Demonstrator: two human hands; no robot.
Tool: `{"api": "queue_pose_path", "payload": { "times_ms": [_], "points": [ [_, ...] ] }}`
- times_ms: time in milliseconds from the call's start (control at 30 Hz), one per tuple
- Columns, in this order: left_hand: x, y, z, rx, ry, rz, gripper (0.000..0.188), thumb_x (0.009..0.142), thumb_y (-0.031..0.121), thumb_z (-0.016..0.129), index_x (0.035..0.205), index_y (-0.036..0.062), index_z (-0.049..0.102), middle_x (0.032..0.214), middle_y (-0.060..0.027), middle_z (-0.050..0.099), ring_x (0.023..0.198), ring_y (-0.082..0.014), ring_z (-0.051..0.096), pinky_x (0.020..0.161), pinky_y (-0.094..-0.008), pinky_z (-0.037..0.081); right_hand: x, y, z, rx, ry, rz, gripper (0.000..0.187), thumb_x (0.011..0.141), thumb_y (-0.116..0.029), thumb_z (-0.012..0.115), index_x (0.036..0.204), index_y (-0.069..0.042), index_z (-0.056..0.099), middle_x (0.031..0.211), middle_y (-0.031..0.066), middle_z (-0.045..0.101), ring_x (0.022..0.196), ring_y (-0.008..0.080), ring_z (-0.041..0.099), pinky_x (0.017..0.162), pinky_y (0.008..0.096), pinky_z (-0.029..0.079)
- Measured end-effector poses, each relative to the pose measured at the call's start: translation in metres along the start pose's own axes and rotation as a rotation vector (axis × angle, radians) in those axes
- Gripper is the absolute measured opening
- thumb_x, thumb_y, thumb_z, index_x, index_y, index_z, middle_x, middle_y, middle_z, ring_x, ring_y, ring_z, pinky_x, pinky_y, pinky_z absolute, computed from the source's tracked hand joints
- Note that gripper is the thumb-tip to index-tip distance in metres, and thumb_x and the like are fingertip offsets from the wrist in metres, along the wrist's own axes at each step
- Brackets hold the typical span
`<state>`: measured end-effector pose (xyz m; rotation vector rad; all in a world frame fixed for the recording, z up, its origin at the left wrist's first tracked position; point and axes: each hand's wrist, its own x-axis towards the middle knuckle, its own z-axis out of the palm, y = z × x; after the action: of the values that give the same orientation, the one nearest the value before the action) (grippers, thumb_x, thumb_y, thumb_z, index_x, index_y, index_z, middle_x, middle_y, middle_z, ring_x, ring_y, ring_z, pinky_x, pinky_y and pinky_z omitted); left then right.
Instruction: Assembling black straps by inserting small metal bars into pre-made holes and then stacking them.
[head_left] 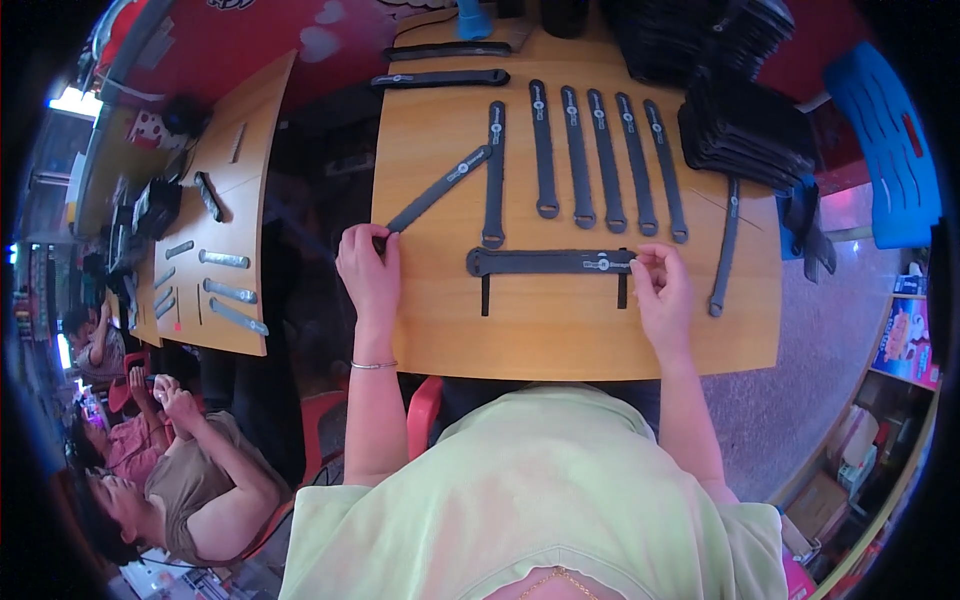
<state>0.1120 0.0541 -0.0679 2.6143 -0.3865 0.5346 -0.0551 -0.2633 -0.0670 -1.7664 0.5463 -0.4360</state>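
Observation:
My left hand [368, 265], at the table's left edge, is closed on the near end of a dark grey strap [440, 188] that slants away to the right. That strap's far end meets another strap [495, 175] lying lengthwise. In front of me a horizontal strap [550, 262], with a rounded slotted left end and white print, lies across two short black strips [485, 295]. My right hand [660, 290] pinches its right end, thumb and fingertips together. Several similar straps [600, 160] lie side by side beyond it, slotted ends toward me.
Stacks of black straps [745, 130] crowd the wooden table's [430, 330] far right, and one strap [727, 250] lies near its right edge. Two more [440, 78] lie at the far left. A blue plastic chair [880, 150] stands right. People [200, 470] sit left, by another table [235, 150].

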Motion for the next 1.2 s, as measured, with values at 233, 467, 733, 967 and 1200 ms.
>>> {"api": "queue_pose_path", "payload": {
  "times_ms": [233,467,733,967,1200],
  "points": [
    [-0.006,-0.012,-0.013,-0.187,-0.099,-0.219,0.024,0.076,0.005,0.07,0.098,0.0021,0.061,0.08,-0.0088,0.052,0.074,-0.0224,0.052,0.068,-0.0318,0.045,-0.003,-0.005,-0.003,-0.091,-0.078,-0.035,0.018,0.087,0.0,0.06,0.105,-0.001,0.055,0.085,-0.0004,0.055,0.065,0.002,0.049,0.055,0.0156,0.039],
    [-0.01,-0.013,-0.02,-0.219,-0.059,-0.153,0.016,0.078,0.001,0.067,0.094,-0.0005,0.063,0.081,-0.0076,0.053,0.072,-0.0186,0.053,0.065,-0.0285,0.045,0.003,-0.015,0.007,-0.035,-0.073,-0.069,0.017,0.084,-0.003,0.063,0.101,-0.002,0.059,0.089,0.0041,0.06,0.064,0.0068,0.052,0.055,0.0205,0.042],
    [-0.025,0.0,-0.042,-0.406,-0.023,-0.216,0.012,0.081,-0.002,0.064,0.093,-0.002,0.063,0.08,-0.0057,0.052,0.069,-0.0139,0.055,0.062,-0.0246,0.045,0.052,-0.069,0.09,-0.297,-0.401,-0.528,0.033,0.083,-0.009,0.061,0.116,-0.004,0.058,0.117,0.0135,0.057,0.096,0.0257,0.059,0.084,0.0355,0.049],
    [-0.034,0.0,-0.058,-0.444,-0.043,-0.212,0.01,0.08,-0.002,0.064,0.091,-0.0025,0.064,0.08,-0.0061,0.052,0.068,-0.0136,0.056,0.061,-0.0243,0.045,0.084,-0.049,0.178,-0.703,-0.544,-0.835,0.037,0.085,-0.014,0.056,0.119,0.001,0.056,0.129,0.0115,0.052,0.116,0.0293,0.048,0.097,0.0366,0.043],
    [-0.032,-0.035,-0.148,-0.285,0.099,-0.263,0.005,0.083,-0.002,0.061,0.087,-0.0044,0.062,0.08,-0.0062,0.053,0.07,-0.0138,0.055,0.064,-0.0225,0.045,0.091,-0.045,0.19,-0.733,-0.516,-0.847,0.035,0.085,-0.017,0.056,0.116,-0.001,0.057,0.124,0.0075,0.056,0.114,0.0282,0.049,0.095,0.0388,0.044]
  ]
}}
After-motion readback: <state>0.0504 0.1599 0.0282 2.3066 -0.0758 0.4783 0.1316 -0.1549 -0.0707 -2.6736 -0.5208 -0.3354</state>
